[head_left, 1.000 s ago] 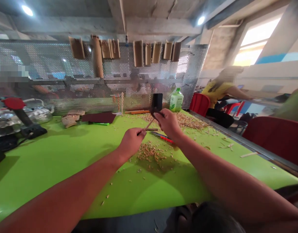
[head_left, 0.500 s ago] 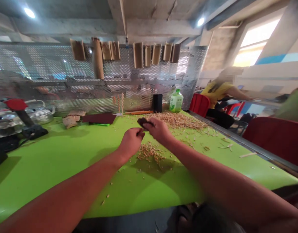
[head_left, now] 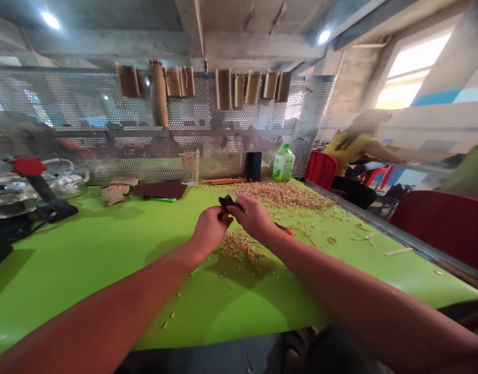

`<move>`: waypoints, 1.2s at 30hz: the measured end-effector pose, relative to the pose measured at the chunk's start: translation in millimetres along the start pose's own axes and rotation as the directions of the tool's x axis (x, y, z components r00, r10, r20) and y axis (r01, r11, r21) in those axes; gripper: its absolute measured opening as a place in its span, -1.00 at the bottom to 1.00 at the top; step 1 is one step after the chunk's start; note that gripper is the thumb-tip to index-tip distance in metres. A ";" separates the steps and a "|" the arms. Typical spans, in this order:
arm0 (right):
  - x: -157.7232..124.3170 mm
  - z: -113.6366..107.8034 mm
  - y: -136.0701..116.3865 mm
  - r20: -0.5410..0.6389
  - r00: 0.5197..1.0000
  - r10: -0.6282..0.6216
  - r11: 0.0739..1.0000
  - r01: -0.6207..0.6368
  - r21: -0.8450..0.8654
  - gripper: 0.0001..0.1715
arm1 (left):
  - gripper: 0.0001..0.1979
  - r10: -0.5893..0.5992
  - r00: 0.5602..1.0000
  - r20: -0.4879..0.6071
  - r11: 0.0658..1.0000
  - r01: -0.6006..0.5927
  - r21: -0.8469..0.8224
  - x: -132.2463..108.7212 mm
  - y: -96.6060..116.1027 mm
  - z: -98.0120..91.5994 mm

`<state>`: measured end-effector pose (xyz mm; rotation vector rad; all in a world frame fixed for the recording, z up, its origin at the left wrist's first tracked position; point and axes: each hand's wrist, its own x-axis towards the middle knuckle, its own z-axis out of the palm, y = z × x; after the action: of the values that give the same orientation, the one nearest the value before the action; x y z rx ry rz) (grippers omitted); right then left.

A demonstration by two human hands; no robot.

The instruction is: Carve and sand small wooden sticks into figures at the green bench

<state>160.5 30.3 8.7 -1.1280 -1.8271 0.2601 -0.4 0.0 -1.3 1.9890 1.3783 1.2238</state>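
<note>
My left hand (head_left: 207, 228) is a closed fist over the green table (head_left: 106, 244). It meets my right hand (head_left: 252, 218) fingertip to fingertip. The right hand pinches a small folded piece of dark sandpaper (head_left: 225, 201), which sticks up between the two hands. The thin wooden stick gripped by the left hand is covered by the fingers and the dark piece. A small heap of wood shavings (head_left: 239, 244) lies on the table right under the hands.
A larger spread of shavings (head_left: 281, 193) lies behind, with a red-handled tool (head_left: 284, 229) beside my right wrist. A green bottle (head_left: 283, 163), black box (head_left: 254, 165) and dark red sheet (head_left: 159, 189) stand by the mesh panel (head_left: 86, 130). A red-topped stand (head_left: 40, 187) is left. Red chairs (head_left: 437, 218) and a person in yellow (head_left: 351, 150) are right.
My right hand slid the dark piece down the stick toward my left hand. The stick, visible one second ago, is now hidden, and both hands sit lower and closer together.
</note>
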 end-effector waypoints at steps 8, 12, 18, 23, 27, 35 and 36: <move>2.6 2.6 6.1 0.016 1.000 0.014 1.000 -0.014 -0.009 -0.72 | -0.87 -0.053 0.999 0.000 0.998 0.053 0.028 -0.8 -0.4 1.5; 3.2 2.9 6.4 -0.158 0.982 0.107 0.993 -0.112 -0.024 -0.73 | -0.85 -0.066 0.998 -0.011 0.997 0.066 0.025 -0.8 -0.3 1.8; 0.4 4.2 5.7 -0.036 0.998 0.051 0.999 -0.051 0.006 -0.72 | -0.87 -0.039 0.999 -0.029 0.998 0.040 0.042 0.0 1.0 0.5; -1.1 3.6 7.4 -0.025 0.998 0.053 0.998 -0.053 0.016 -0.72 | -0.88 -0.056 0.998 -0.004 0.997 0.056 0.058 -0.3 0.7 0.4; -1.2 5.0 5.0 -0.058 0.995 0.086 0.996 -0.086 -0.005 -0.73 | -0.86 -0.047 0.998 -0.029 0.998 0.048 0.032 0.6 -0.1 0.3; 2.2 3.6 8.3 -0.068 0.992 0.105 0.994 -0.105 0.000 -0.74 | -0.84 -0.075 0.997 -0.013 0.997 0.075 -0.012 -0.5 1.9 -0.7; 2.2 2.2 8.6 -0.113 0.987 0.118 0.993 -0.118 0.001 -0.74 | -0.83 -0.084 0.996 -0.004 0.996 0.083 -0.034 -0.6 1.7 -0.6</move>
<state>163.5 37.4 3.7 -1.2323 -1.6651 0.2549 0.0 -1.3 0.0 1.8875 1.4194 1.2077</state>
